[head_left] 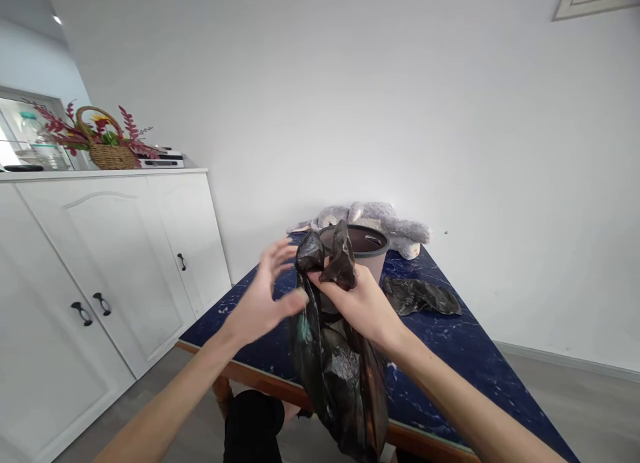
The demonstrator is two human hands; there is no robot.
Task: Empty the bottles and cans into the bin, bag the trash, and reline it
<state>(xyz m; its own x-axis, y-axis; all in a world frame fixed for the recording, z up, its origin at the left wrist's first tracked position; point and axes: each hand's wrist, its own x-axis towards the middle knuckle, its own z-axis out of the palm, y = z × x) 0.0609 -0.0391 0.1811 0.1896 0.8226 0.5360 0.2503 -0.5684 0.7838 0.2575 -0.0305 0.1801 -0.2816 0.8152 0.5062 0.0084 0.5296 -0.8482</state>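
Observation:
A black plastic garbage bag (343, 369) hangs down past the table's front edge, its lower part bulging and its top gathered. My right hand (367, 303) is closed around the bag's neck, and two loose ends of plastic stick up above the grip. Just left of the gathered top is my left hand (270, 296), fingers and thumb apart, slightly blurred and holding nothing. Behind the hands stands a brownish trash can (377, 263) with a dark rim, partly hidden by the bag. Another crumpled black bag (423, 296) lies on the table to the right.
The blue marbled table (450, 363) has a wooden edge. Grey plush toys (385, 216) lie at its far end against the wall. On the left, a white cabinet (115, 263) carries a flower basket (113, 156) and a plastic bottle (43, 143).

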